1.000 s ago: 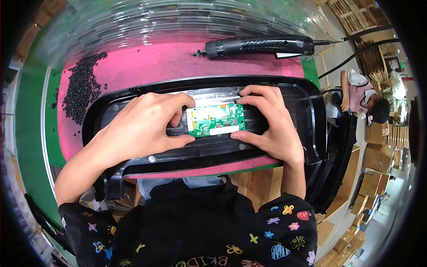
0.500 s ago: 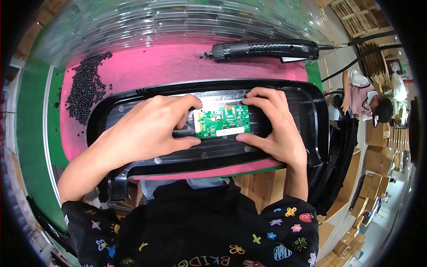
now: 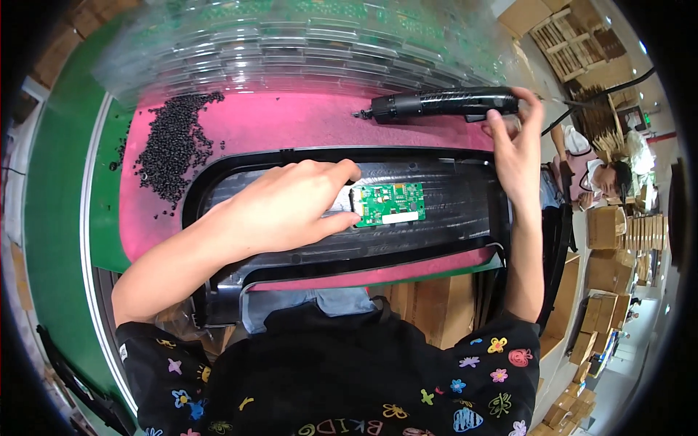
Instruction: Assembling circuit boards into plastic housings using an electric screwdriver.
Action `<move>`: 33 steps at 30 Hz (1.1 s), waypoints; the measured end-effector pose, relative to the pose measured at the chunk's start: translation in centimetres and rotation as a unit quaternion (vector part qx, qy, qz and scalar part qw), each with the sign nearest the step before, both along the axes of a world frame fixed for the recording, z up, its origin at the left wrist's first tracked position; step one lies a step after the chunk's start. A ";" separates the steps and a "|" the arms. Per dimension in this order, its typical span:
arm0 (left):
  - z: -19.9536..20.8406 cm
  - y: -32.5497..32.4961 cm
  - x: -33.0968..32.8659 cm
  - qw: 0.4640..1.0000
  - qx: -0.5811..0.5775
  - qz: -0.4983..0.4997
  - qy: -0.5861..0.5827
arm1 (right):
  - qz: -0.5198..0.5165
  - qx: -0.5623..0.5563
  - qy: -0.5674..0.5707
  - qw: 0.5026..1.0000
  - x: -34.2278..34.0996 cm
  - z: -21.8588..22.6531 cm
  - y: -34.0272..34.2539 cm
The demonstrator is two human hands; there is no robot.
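Observation:
A green circuit board (image 3: 390, 203) with a white label strip lies in a long black plastic housing (image 3: 313, 256). My left hand (image 3: 291, 200) holds the board's left edge between thumb and fingers. Behind the housing, a black electric screwdriver (image 3: 436, 104) lies sideways with its tip to the left. My right hand (image 3: 518, 142) grips its rear end, thumb on the near side and fingers over the far side. A few small black screws (image 3: 361, 114) show at the screwdriver's tip.
A heap of small black screws (image 3: 171, 149) lies on the pink mat (image 3: 291, 120) at the left. Stacked clear plastic trays (image 3: 305, 54) stand along the back. The screwdriver's cable runs off right. Another person (image 3: 585, 171) and cardboard boxes (image 3: 611, 225) are at the right.
My right hand has left the circuit board's right side and moved up and right onto the electric screwdriver. My left hand stays at the board's left edge. The whole view has shifted slightly.

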State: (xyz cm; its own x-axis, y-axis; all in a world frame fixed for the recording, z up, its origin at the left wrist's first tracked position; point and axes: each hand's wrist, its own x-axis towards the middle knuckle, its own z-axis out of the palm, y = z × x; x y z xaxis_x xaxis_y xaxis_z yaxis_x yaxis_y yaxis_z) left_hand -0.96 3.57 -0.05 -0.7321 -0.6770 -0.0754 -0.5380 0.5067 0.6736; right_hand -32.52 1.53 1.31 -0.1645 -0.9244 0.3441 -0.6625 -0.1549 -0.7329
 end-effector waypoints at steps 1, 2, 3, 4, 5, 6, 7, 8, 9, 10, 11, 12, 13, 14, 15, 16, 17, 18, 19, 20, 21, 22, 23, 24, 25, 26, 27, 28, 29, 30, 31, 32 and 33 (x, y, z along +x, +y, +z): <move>0.0 0.0 0.0 1.000 0.003 -0.001 -0.001 | 0.005 -0.084 -0.075 0.994 0.7 -0.4 -0.2; 0.0 0.0 0.0 1.000 0.007 -0.001 -0.001 | 0.011 -0.166 -0.148 0.975 2.0 -0.6 -0.5; -0.2 0.0 -0.1 1.000 -0.007 0.002 0.006 | 0.032 -0.200 -0.209 0.957 4.0 -0.1 -0.3; -0.4 0.0 -0.1 1.000 -0.008 0.005 0.004 | 0.019 -0.222 -0.245 0.943 5.6 -0.5 -0.4; -0.6 -0.1 0.0 1.000 -0.009 0.009 0.013 | 0.061 -0.187 -0.181 0.964 7.0 -0.6 -0.7; -0.5 -0.1 -0.1 1.000 -0.014 0.006 0.023 | 0.096 -0.156 -0.111 0.977 8.0 -0.3 -0.8; -0.6 0.0 -0.1 0.999 -0.024 0.010 0.035 | 0.131 -0.087 -0.264 0.952 9.2 -0.7 -0.9; -0.6 0.0 -0.1 0.999 -0.028 0.010 0.034 | 0.167 -0.016 -0.408 0.897 10.3 -1.1 -1.3; -0.7 0.0 -0.1 0.998 -0.039 0.015 0.050 | 0.153 -0.033 -0.457 0.875 11.1 -0.8 -1.6; -0.7 0.0 -0.1 0.996 -0.049 0.020 0.065 | 0.156 -0.036 -0.457 0.875 11.0 -0.5 -1.7; -0.7 0.0 -0.1 0.996 -0.053 0.025 0.067 | 0.149 -0.054 -0.529 0.834 10.8 -0.1 -2.0; -0.8 -0.1 0.0 0.991 -0.073 0.037 0.107 | 0.140 -0.070 -0.597 0.787 10.5 0.3 -2.3; -0.7 -0.1 0.1 0.983 -0.093 0.048 0.147 | 0.183 -0.083 -0.630 0.750 10.1 0.9 -2.2; -0.5 -0.1 0.0 0.983 -0.095 0.050 0.151 | 0.143 -0.072 -0.648 0.745 10.7 2.7 -1.2; 0.0 0.0 -0.1 0.971 -0.140 0.062 0.185 | 0.179 -0.073 -0.667 0.719 9.9 3.0 -0.8; 0.2 0.1 -0.3 0.956 -0.184 0.075 0.218 | 0.215 -0.073 -0.685 0.692 8.7 3.3 -0.5; 0.1 0.2 -0.2 0.944 -0.207 0.080 0.243 | 0.249 -0.071 -0.704 0.661 8.4 3.4 -0.2; 0.0 0.4 -0.3 0.944 -0.206 0.085 0.242 | 0.248 -0.077 -0.709 0.656 8.7 3.6 0.4; 0.0 0.5 -0.5 0.945 -0.188 0.070 0.260 | 0.291 -0.078 -0.703 0.645 8.8 3.3 0.8; 0.0 0.7 -0.7 0.944 -0.169 0.052 0.277 | 0.332 -0.080 -0.696 0.632 9.0 3.2 1.2; 0.3 0.9 -0.8 0.959 -0.110 0.041 0.257 | 0.345 -0.080 -0.689 0.633 9.2 3.2 1.5; 0.4 0.8 -0.8 0.960 -0.108 0.043 0.255 | 0.343 -0.079 -0.691 0.631 9.4 3.2 1.8; 0.3 0.4 -0.8 0.964 -0.058 0.002 0.259 | 0.368 -0.072 -0.690 0.619 9.5 3.0 2.0; 0.2 0.2 -0.8 0.964 -0.007 -0.039 0.261 | 0.393 -0.065 -0.689 0.606 9.5 2.7 2.1; 0.1 0.2 -0.9 0.965 0.059 -0.029 0.254 | 0.419 -0.063 -0.680 0.599 9.5 2.4 2.2; 0.0 0.1 -0.9 0.966 0.062 -0.029 0.250 | 0.414 -0.071 -0.672 0.610 9.5 2.3 2.6; -0.1 0.0 -0.9 0.966 0.040 -0.036 0.253 | 0.416 -0.070 -0.664 0.617 9.3 2.1 2.8; -0.2 0.0 -0.9 0.966 0.018 -0.043 0.255 | 0.417 -0.069 -0.656 0.625 9.1 1.9 2.9; 0.1 0.0 -1.0 0.968 -0.002 -0.028 0.249 | 0.435 -0.066 -0.644 0.626 9.0 1.7 2.8; 0.0 0.0 -1.0 0.969 0.002 -0.030 0.247 | 0.433 -0.068 -0.629 0.643 9.3 2.0 3.1; -0.2 0.0 -0.9 0.972 -0.046 -0.019 0.229 | 0.423 -0.072 -0.610 0.666 9.6 2.0 3.3; -0.2 0.1 -0.9 0.973 -0.095 -0.009 0.211 | 0.413 -0.077 -0.591 0.689 9.6 2.0 3.6; -0.1 0.4 -1.0 0.970 -0.122 0.010 0.209 | 0.442 -0.072 -0.566 0.692 9.2 1.8 3.4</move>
State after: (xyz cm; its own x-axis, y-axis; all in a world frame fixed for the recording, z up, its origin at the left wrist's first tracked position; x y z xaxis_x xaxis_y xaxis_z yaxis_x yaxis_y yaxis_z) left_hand -2.00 3.96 -0.19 -0.6516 -0.6511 0.3892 -0.2552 0.6714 0.6958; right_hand -23.29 4.94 3.08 0.2034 -0.8052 0.5570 0.7242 -0.2592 -0.6391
